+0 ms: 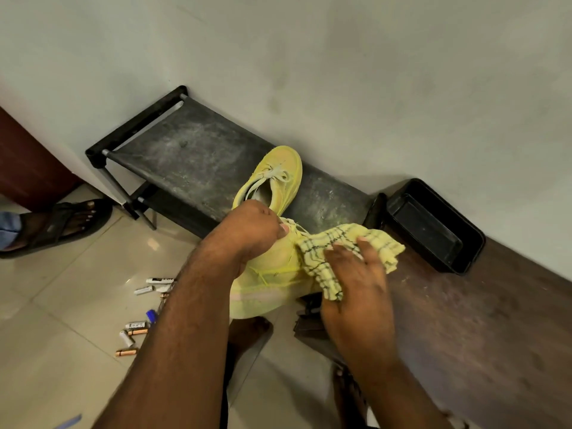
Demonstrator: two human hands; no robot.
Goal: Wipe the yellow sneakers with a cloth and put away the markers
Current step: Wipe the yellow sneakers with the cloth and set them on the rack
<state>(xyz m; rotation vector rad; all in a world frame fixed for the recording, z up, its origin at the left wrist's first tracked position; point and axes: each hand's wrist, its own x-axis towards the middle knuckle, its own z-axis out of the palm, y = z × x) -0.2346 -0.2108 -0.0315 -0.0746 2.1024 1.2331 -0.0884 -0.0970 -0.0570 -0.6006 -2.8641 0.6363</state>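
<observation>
The right hand pressed a checked yellow cloth with straight fingers against the near yellow sneaker. The left hand gripped that sneaker at its top, fingers curled. Left of the arms, markers and batteries lay on the tiled floor. Farther, the second yellow sneaker stood on a dark shoe rack; a black tray sat at the wall.
</observation>
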